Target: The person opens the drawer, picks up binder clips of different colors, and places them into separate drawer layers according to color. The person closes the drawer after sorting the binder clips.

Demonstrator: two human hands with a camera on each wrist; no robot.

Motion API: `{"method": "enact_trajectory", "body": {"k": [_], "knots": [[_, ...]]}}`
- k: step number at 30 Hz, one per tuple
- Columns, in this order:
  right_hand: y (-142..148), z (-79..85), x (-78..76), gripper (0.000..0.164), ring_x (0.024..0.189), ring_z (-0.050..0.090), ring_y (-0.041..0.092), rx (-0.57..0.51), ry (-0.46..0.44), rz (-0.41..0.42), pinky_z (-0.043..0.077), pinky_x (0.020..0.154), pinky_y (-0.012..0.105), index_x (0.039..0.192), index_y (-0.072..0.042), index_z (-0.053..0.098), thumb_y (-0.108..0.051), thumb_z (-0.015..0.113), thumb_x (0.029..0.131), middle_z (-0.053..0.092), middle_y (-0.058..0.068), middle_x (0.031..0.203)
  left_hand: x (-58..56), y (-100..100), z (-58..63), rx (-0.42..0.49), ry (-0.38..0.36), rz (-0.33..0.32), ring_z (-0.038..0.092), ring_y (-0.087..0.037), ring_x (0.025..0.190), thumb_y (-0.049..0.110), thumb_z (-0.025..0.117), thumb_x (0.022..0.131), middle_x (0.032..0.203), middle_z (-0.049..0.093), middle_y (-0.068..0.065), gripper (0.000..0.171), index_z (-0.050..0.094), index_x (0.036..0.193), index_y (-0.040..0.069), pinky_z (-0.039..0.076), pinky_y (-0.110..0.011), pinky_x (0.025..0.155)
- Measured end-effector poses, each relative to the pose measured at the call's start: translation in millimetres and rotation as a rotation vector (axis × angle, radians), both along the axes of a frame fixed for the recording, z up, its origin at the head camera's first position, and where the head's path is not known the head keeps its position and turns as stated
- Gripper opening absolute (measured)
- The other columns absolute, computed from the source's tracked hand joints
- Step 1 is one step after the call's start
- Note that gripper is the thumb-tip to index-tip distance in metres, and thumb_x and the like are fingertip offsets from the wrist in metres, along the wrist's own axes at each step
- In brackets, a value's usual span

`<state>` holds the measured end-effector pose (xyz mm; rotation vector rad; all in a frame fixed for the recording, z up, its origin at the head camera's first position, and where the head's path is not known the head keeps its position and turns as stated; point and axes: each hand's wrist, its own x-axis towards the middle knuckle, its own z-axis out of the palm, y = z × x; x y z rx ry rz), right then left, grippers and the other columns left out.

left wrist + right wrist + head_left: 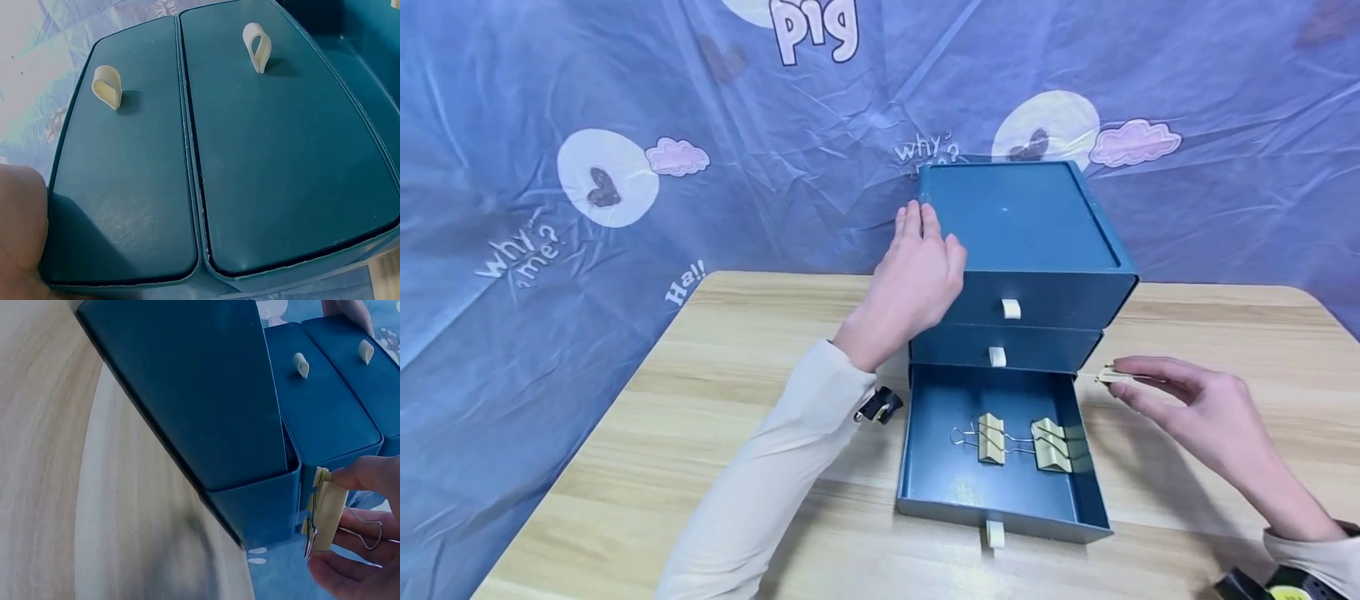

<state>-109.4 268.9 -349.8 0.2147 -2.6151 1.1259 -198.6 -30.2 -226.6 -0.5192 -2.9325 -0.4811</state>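
A blue three-drawer box (1022, 221) stands on the table with its bottom drawer (940, 467) pulled out. Inside that drawer, toward the right, lie two yellow binder clips, one flat binder clip (991, 439) and one tilted binder clip (1051, 445) at the right wall. My left hand (917, 271) rests on the top left edge of the box, fingers extended. To the right of the box, my right hand (1187, 400) pinches another yellow binder clip (328, 515) between thumb and fingers, beside the drawer's back end. Its wire handle shows under the fingers in the right wrist view.
The two upper drawers are closed, each with a pale loop tab (1011, 309) on its front; the open drawer's loop tab (995, 534) hangs toward the table's near side. Wood-grain table (700, 417) surrounds the box. A blue printed cloth (820, 167) hangs behind it.
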Motion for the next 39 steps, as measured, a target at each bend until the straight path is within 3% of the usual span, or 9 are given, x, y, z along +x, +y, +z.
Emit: {"method": "enact_trajectory", "body": {"k": [12,27,31,39], "knots": [[-18,0.1,4.3,0.028,0.097,0.055,-0.020,-0.006,0.041,0.036,0.038,0.081,-0.001,0.106,-0.017,0.075,-0.015,0.081,0.079,0.067,-0.021,0.103,-1.0,-2,-2.0,0.001,0.009,0.004,0.006,-0.032,0.147,0.028,0.018,0.105,0.158,0.012,-0.022,0.057,0.019,0.149,-0.009,0.006,-0.033,0.118],[-49,11.3,11.3,0.034,0.100,0.060,-0.004,-0.016,0.174,0.239,0.044,0.085,0.006,0.102,-0.012,0.075,0.005,0.080,0.073,0.070,-0.005,0.102,-2.0,0,-1.4,0.023,0.004,0.009,0.006,-0.031,0.147,0.028,0.019,0.105,0.158,0.012,-0.022,0.057,0.020,0.149,-0.008,0.007,-0.032,0.118],[-57,10.6,10.4,0.035,0.101,0.060,-0.004,-0.015,0.188,0.263,0.043,0.087,0.006,0.102,-0.014,0.075,0.005,0.080,0.073,0.070,-0.001,0.102,-2.6,0,-1.4,0.017,0.003,0.004,0.007,-0.031,0.147,0.028,0.019,0.105,0.158,0.012,-0.023,0.057,0.020,0.149,-0.009,0.007,-0.032,0.118],[-80,10.1,5.6,0.035,0.099,0.060,-0.003,0.066,0.221,0.301,0.040,0.086,0.004,0.102,-0.023,0.075,-0.008,0.085,0.072,0.070,-0.009,0.102,-3.9,0,-1.2,0.002,0.012,0.008,0.009,-0.032,0.147,0.028,0.019,0.105,0.158,0.012,-0.023,0.057,0.020,0.149,-0.009,0.010,-0.032,0.118]]}}
